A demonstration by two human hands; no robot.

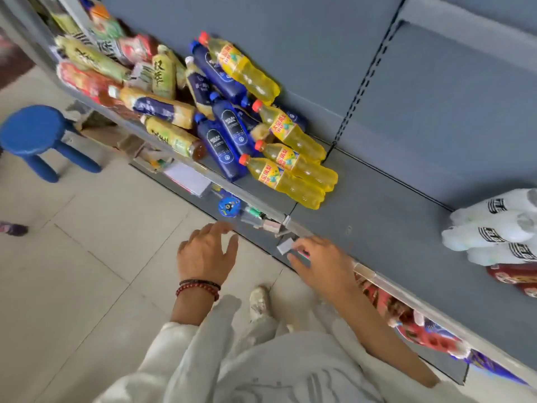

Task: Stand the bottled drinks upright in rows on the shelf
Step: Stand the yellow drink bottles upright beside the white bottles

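While the bottled drinks (232, 123) lay heaped on their sides across the grey shelf (392, 228) in the upper centre of the frame, yellow bottles (293, 175) rested against blue bottles (216, 141). The left hand (207, 254), a beaded bracelet (197, 287) at its wrist, hovered at lower centre, fingers spread and holding nothing. The right hand (322, 263) reached the shelf's front edge beside a small white tag (284, 246); whether its fingers pinched anything could not be told. A blue stool (32, 129) stood at left.
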